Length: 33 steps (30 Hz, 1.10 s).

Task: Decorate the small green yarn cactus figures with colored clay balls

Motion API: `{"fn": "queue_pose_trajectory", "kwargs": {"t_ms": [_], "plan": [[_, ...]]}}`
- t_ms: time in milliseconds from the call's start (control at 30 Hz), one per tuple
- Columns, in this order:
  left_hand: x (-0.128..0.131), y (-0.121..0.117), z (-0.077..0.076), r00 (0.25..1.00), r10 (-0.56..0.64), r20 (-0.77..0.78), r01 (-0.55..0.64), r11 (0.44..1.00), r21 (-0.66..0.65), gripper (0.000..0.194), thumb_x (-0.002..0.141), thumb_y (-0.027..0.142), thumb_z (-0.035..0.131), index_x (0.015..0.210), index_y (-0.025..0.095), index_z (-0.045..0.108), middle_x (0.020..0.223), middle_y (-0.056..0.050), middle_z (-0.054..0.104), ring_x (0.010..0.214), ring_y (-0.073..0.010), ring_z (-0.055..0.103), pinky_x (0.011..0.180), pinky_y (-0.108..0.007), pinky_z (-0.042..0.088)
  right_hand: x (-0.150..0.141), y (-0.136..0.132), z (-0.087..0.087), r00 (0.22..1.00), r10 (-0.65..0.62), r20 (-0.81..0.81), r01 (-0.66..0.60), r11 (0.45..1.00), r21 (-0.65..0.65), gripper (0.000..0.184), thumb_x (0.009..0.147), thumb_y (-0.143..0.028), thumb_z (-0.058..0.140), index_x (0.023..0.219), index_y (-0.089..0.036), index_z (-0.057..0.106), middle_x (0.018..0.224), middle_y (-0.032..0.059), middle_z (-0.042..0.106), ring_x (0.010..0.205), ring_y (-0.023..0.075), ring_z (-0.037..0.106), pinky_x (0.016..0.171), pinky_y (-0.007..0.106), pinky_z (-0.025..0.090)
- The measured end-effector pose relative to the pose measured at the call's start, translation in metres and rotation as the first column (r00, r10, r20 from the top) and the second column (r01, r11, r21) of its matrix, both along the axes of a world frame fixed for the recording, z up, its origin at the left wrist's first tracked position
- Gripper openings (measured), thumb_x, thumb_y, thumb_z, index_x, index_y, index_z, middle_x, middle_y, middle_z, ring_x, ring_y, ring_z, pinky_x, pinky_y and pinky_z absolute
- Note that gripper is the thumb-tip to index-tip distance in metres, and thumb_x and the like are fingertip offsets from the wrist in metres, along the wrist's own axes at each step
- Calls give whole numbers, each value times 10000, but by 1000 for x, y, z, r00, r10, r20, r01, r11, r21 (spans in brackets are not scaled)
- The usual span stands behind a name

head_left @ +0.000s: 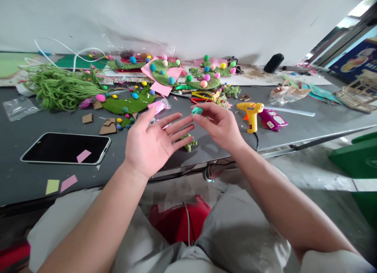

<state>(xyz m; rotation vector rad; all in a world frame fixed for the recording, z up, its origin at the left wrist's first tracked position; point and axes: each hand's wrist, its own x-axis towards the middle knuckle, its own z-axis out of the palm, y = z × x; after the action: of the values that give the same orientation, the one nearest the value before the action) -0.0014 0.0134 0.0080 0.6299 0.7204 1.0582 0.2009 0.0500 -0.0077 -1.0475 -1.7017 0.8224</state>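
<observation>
My left hand (pixel 151 143) is turned palm up above the table's front edge, fingers spread, with nothing lying on the palm. Beside its fingertips, my right hand (pixel 220 125) pinches a small teal piece (pixel 197 110), which looks like folded paper or foam. The piece is close to the left fingertips; whether they touch is unclear. Partly behind the left fingers lies a small green fuzzy shape (pixel 190 143) on the tabletop. A pink piece in clear plastic (pixel 159 106) sits just beyond the left thumb.
A yellow glue gun (pixel 250 114) and a purple packet (pixel 273 120) lie to the right. Left are a phone (pixel 64 148), green yarn strands (pixel 61 86) and cardboard bits (pixel 108 127). Green felt with pompoms (pixel 129 103) and red-handled pliers (pixel 202 99) lie farther back.
</observation>
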Motion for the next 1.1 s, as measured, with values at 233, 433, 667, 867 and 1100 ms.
{"fn": "queue_pose_trajectory", "kwargs": {"t_ms": [233, 433, 667, 867, 1100], "plan": [[10, 1, -8, 982, 133, -132, -127, 990, 58, 290, 867, 402, 779, 1049, 185, 713, 1176, -117, 761, 1065, -253, 748, 846, -345, 629, 2, -6, -2, 987, 13, 160, -34, 991, 132, 273, 935, -359, 717, 1173, -232, 761, 1095, 58, 744, 970, 194, 680, 840, 348, 577], [13, 1, -23, 960, 175, -220, -128, 969, 212, 275, 813, 401, 858, 988, 206, 776, 889, -29, 759, 800, -158, 737, 764, -290, 619, -9, -14, -11, 959, 87, 270, -159, 953, 257, 361, 985, -245, 642, 1341, -248, 699, 1209, 86, 683, 1073, 201, 660, 904, 354, 576], [11, 1, -26, 880, 343, -328, -211, 902, 377, 398, 727, 393, 917, 1035, 195, 762, 1032, -79, 781, 1008, -242, 736, 796, -323, 621, -10, -19, -11, 962, 116, 246, -168, 965, 200, 618, 862, -487, 796, 1422, -279, 638, 1164, 65, 699, 937, 186, 654, 821, 331, 587], [14, 2, -24, 888, 301, -349, -205, 936, 285, 425, 765, 529, 865, 1016, 208, 746, 1072, -84, 759, 945, -243, 747, 819, -369, 616, -9, -23, -6, 961, 61, 271, -122, 969, 215, 233, 973, -374, 680, 1143, -234, 759, 1040, 59, 723, 883, 175, 654, 809, 323, 560], [3, 5, -16, 873, 282, -398, -181, 945, 274, 492, 842, 651, 727, 1010, 189, 729, 1153, -116, 747, 906, -267, 758, 745, -360, 615, 13, -12, -1, 988, 0, 152, 4, 1000, -25, 398, 1034, -494, 537, 1265, -196, 663, 932, 47, 726, 789, 155, 666, 747, 303, 540]]}}
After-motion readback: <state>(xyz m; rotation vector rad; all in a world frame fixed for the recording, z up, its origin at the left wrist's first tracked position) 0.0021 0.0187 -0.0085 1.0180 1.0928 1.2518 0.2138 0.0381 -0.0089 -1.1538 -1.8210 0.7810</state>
